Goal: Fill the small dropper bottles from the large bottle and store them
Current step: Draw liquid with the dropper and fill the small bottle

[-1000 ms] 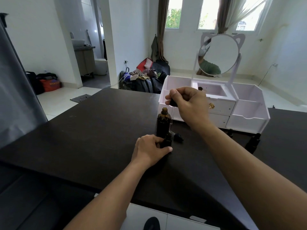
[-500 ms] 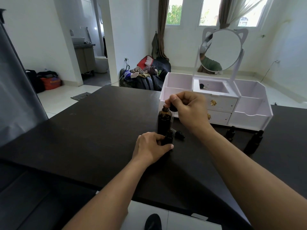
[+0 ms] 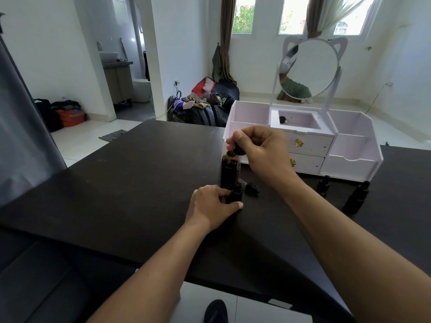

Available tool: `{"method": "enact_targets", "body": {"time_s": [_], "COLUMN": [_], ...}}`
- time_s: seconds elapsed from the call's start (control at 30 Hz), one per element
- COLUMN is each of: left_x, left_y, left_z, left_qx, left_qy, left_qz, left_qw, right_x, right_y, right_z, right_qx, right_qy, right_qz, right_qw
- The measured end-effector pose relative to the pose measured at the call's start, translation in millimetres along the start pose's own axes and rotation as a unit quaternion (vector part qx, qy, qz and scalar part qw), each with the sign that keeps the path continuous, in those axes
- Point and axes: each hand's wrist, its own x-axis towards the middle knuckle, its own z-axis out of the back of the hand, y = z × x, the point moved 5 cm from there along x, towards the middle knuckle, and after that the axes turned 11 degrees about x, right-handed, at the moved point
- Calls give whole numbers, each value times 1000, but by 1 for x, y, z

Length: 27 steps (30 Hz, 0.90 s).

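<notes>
Head view, spare bottles (image 3: 355, 197) beside organizer (image 3: 349, 164)

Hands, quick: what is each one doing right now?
Left hand: grips the small dropper bottle on the table.
Right hand: pinches the dropper bulb above the small bottle.

The right hand (image 3: 263, 152), pinching the dropper (image 3: 238, 151), came down from above the big bottle (image 3: 229, 171) toward 6 o'clock, until the glass tube reached the mouth of the small bottle (image 3: 236, 194).
</notes>
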Motion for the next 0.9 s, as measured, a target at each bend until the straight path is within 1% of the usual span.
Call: {"method": "enact_targets", "body": {"time_s": [0.13,0.27,0.43,0.63,0.9], "left_x": [0,0,0,1,1], "left_y": [-1,-1,-2,-1,-1], "left_z": [0,1,0,-1,-3], "left_qx": [0,2,-3,10,9], "left_qy": [-1,-5,0,0,-3], "left_qz": [-9,-11,-13,-3,-3], "left_qw": [1000,1000,1000,1000,1000], "right_x": [1,8,28,57,62], "right_y": [6,15,28,31,7], "right_z": [2,4,9,9,-1], "right_qx": [6,21,53,38,-10], "right_qy": [1,-16,-55,-103,-87], "right_qz": [3,15,31,51,26], "right_qw": [1000,1000,997,993,996]}}
